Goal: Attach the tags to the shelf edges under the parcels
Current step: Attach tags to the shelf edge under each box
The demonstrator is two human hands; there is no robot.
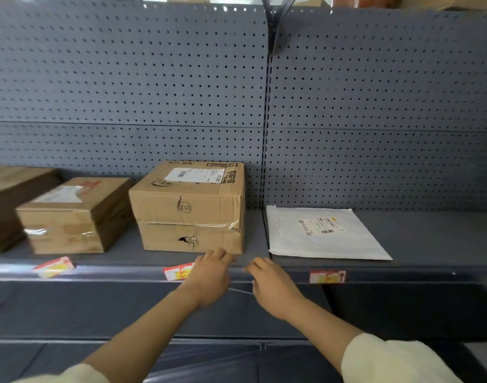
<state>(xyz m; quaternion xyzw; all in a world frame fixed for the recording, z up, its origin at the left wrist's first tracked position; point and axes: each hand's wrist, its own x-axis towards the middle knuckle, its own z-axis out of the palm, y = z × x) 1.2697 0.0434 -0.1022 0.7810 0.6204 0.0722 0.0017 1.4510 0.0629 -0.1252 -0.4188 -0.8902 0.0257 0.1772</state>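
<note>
Three red, white and yellow tags sit on the grey shelf edge (402, 275). One tag (54, 267) lies tilted under the small taped box (71, 217). A second tag (177, 271) is under the large box marked 013 (190, 208), and my left hand (212, 275) covers its right end. The third tag (327, 276) is under the white mailer bag (319, 233). My left hand's fingers rest on the shelf lip in front of the large box. My right hand (272, 286) is just to the right, its fingertips touching the edge strip. Neither hand visibly holds a tag.
A dark brown box (13, 200) stands at the far left. Grey pegboard (375, 106) backs the shelf, with an upright post (266, 161) between the two bays. A lower shelf (71, 308) runs beneath my forearms. A thin pale line shows between my hands.
</note>
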